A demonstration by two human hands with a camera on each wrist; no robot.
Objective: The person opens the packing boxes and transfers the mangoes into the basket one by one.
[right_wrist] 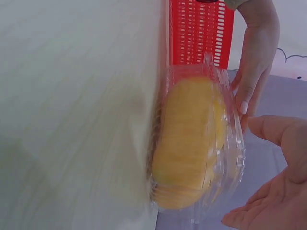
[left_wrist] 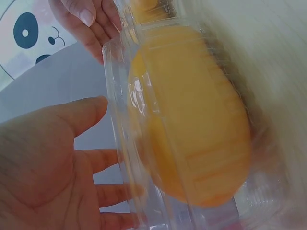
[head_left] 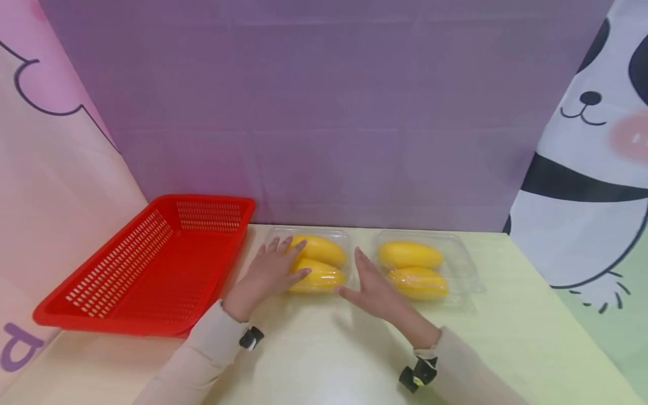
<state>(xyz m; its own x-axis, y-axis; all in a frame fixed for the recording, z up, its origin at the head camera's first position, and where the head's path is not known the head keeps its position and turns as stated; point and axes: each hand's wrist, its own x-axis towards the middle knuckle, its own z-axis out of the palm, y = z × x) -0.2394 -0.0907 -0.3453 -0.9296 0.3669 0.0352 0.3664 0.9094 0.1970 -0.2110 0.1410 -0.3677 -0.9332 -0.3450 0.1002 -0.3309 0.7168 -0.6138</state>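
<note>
Two yellow mangoes (head_left: 320, 251) lie one behind the other in a clear plastic box (head_left: 334, 231) at the table's back middle. Over its left end reaches my left hand (head_left: 267, 272), fingers spread and nearly straight; in the left wrist view its fingertips are right at the box's lid side. My right hand (head_left: 378, 292) stands off the same box's right end, thumb and fingers apart, with nothing in its grasp. A second clear box (head_left: 459, 261) with two more yellow mangoes (head_left: 411, 255) sits just right of that hand, partly covered by it.
A red slotted plastic basket (head_left: 113, 324) stands at the left, close to the left forearm. A purple backdrop (head_left: 324, 112) rises behind the pale table (head_left: 314, 360). Printed sheets flank both sides, with a panda (head_left: 582, 236) on the right one.
</note>
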